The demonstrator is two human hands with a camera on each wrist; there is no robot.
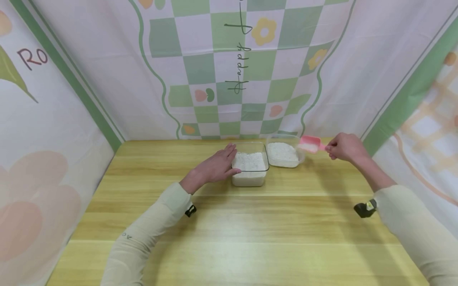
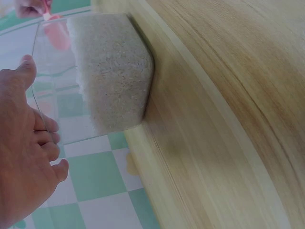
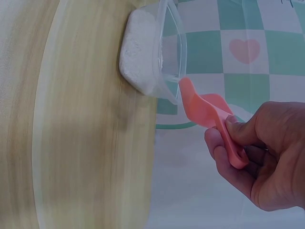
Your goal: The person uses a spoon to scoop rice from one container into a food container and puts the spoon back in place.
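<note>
Risk of spilling: scoop loaded with white grains, held level just over the rim of the right tub; any tilt of the wrist likely to drop grains on the table between the tubs. Could also knock the thin rim and shift that tub. Right hand pinching the scoop's handle, fingers curled round it. Left hand flat, fingers straight, resting against the side of the left tub, steadying it.
</note>
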